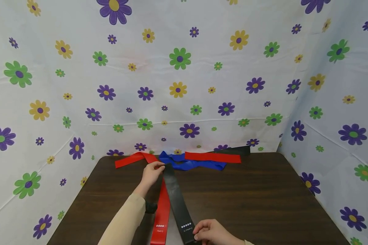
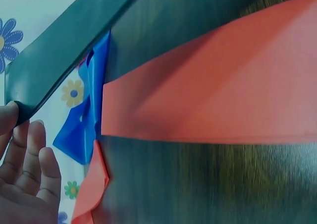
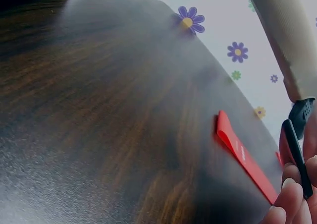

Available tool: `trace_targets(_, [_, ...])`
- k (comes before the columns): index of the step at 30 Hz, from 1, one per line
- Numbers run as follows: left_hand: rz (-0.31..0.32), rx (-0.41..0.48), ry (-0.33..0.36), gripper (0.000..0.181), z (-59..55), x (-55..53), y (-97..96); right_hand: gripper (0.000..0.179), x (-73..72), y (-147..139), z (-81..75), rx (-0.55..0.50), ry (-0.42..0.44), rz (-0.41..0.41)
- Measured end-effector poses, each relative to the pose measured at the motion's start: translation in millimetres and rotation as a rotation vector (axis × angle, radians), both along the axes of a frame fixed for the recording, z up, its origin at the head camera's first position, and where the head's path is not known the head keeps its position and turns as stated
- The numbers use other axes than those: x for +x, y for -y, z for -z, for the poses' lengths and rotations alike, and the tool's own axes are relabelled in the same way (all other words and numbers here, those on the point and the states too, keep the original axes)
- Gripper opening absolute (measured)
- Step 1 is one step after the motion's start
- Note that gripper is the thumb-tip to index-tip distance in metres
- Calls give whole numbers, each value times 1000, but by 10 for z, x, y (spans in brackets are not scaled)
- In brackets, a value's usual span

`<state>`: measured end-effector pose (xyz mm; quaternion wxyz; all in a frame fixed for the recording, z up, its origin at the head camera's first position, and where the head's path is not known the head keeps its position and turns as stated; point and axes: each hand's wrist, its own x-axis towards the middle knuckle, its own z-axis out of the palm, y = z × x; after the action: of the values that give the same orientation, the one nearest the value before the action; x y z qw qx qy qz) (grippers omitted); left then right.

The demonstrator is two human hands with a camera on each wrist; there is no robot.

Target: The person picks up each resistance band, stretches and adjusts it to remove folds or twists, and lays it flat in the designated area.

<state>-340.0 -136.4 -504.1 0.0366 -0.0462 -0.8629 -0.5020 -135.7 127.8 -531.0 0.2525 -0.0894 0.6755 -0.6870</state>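
Observation:
A black resistance band marked X-Heavy stretches lengthwise between my two hands. Its far end is pinched by the thumb and fingers of my left hand, as the left wrist view also shows. My right hand grips the near end; the right wrist view shows the band's edge between thumb and fingers. Under and left of it, a red resistance band marked Heavy lies flat on the table. In the left wrist view this red band runs below the raised black one.
Along the back of the dark wood table lie a crumpled blue band, a red band over another black band, and a twisted red band at the left. Flower-printed cloth hangs behind and at both sides.

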Motion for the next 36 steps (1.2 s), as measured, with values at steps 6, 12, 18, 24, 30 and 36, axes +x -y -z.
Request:
trace_targets(6, [27,-60,-59,15,8,-9,-113,26,18,-7,10,20,-32,-15])
trace_targets(12, [32,-124,-115,12,22,-37,-193,25,19,4,11,37,-43,-14])
trace_targets(18, [13,-121,-55,13,42,-34,-263,23,7,33,49,48,-73,-30])
trace_targets(24, [-11,-111,-65,13,67,-15,-305,26,-13,45,99,-15,-52,-87])
trace_targets(30, [-18,-96,-36,13,80,8,-348,29,-24,75,119,-32,-2,-115])
trace_targets(36, [-22,-21,31,14,97,18,-392,27,-31,104,125,-10,4,-104])
